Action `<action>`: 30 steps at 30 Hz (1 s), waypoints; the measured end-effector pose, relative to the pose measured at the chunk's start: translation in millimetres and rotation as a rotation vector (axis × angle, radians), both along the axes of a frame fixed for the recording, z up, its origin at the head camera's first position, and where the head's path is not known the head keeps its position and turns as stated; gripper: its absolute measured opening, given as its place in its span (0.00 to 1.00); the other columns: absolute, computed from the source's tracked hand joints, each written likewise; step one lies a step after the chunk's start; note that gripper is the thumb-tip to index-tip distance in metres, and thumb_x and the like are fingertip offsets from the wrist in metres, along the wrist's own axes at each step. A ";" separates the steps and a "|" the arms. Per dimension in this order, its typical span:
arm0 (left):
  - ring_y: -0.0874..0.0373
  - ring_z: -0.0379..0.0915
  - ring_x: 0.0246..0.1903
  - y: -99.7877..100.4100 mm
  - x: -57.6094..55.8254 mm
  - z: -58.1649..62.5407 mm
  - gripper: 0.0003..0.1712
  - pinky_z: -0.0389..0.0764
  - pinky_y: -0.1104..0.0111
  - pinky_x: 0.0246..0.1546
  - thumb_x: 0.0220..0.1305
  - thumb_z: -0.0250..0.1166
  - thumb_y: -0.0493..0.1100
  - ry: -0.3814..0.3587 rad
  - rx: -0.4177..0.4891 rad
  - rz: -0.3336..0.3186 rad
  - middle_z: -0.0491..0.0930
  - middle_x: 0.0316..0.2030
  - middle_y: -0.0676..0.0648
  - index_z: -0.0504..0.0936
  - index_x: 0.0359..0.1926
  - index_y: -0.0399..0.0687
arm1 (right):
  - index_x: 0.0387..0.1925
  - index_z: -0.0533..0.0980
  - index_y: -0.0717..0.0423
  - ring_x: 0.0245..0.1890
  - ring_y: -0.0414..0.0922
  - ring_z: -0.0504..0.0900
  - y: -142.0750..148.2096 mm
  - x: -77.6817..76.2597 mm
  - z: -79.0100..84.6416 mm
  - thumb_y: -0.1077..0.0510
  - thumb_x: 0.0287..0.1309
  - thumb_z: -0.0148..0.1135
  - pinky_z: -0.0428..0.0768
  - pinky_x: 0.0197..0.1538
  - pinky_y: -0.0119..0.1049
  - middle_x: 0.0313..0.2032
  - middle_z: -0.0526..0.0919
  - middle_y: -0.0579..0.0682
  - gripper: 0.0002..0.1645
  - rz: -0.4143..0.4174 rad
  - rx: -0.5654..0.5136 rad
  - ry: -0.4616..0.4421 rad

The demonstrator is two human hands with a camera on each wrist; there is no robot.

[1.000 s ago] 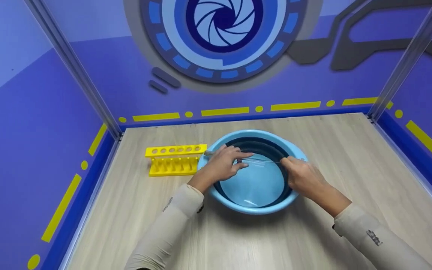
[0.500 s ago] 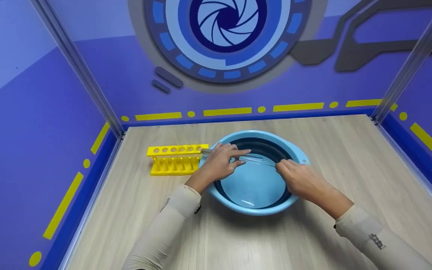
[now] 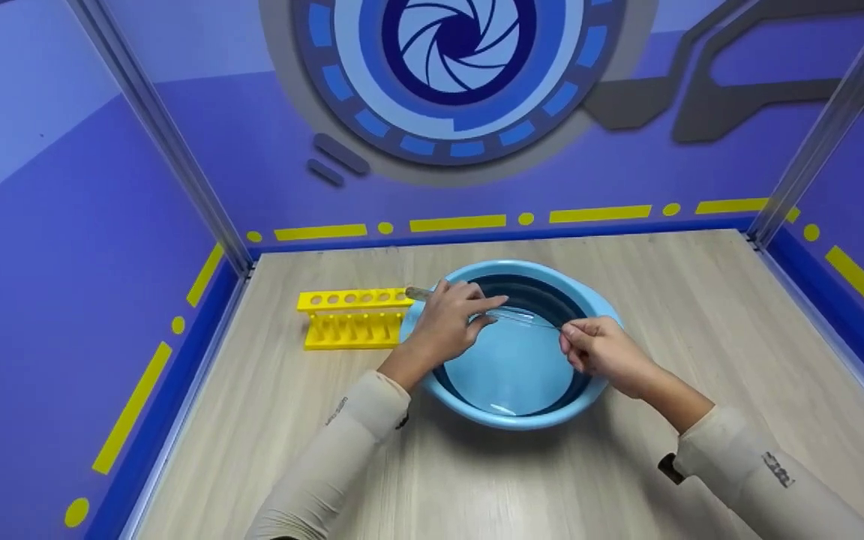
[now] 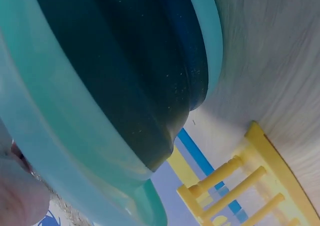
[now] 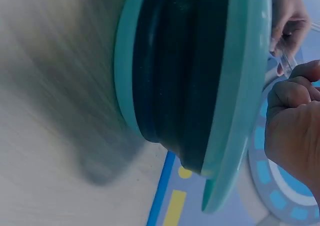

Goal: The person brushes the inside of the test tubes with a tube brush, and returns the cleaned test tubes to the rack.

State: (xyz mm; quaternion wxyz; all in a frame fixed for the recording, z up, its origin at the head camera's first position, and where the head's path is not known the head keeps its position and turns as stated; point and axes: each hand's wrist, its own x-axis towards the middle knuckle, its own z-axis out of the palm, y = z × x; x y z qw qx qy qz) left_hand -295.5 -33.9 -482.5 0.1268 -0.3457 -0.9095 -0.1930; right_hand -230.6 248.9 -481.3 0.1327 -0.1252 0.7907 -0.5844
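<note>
Wood-grain table across the lower frame. Blue-purple back wall above it, bearing a round shutter emblem at top centre and grey shapes at upper right; yellow dashes along its base. Metal posts at upper left and upper right.

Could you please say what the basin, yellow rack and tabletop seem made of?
The basin seems hard plastic, smooth with soft rim highlights; its dark wall, matte and ridged, may be silicone or rubber. The yellow rack looks like smooth, evenly coloured plastic. The tabletop, faintly shiny with pale grain, could be wood or laminate.
</note>
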 end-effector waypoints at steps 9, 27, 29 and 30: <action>0.55 0.75 0.46 -3.8 -3.5 3.6 0.25 0.70 0.61 0.51 0.78 0.63 0.56 -0.051 -0.152 -0.024 0.84 0.44 0.53 0.78 0.72 0.75 | 0.32 0.78 0.53 0.23 0.35 0.75 -1.1 0.1 -27.4 0.70 0.73 0.58 0.79 0.30 0.30 0.22 0.78 0.45 0.13 -0.058 0.508 0.782; 0.62 0.66 0.24 -11.7 -4.5 14.7 0.26 0.65 0.73 0.28 0.77 0.64 0.60 -0.155 -0.114 -0.135 0.73 0.24 0.54 0.76 0.73 0.77 | 0.35 0.79 0.59 0.18 0.43 0.77 14.4 -11.8 -31.8 0.66 0.79 0.38 0.80 0.22 0.31 0.23 0.78 0.50 0.23 -0.050 0.784 1.536; 0.62 0.67 0.24 -12.1 -4.7 15.1 0.26 0.65 0.73 0.28 0.76 0.65 0.59 -0.152 -0.113 -0.138 0.74 0.25 0.54 0.77 0.72 0.77 | 0.36 0.80 0.58 0.20 0.43 0.78 15.5 -10.9 -31.5 0.69 0.74 0.45 0.82 0.24 0.32 0.24 0.80 0.51 0.17 -0.034 0.754 1.479; 0.61 0.67 0.25 -12.4 -4.8 15.2 0.26 0.66 0.73 0.29 0.76 0.65 0.59 -0.146 -0.112 -0.137 0.75 0.25 0.54 0.77 0.73 0.76 | 0.36 0.80 0.58 0.20 0.43 0.79 15.6 -10.1 -31.2 0.71 0.70 0.49 0.84 0.25 0.32 0.24 0.81 0.51 0.14 -0.024 0.729 1.437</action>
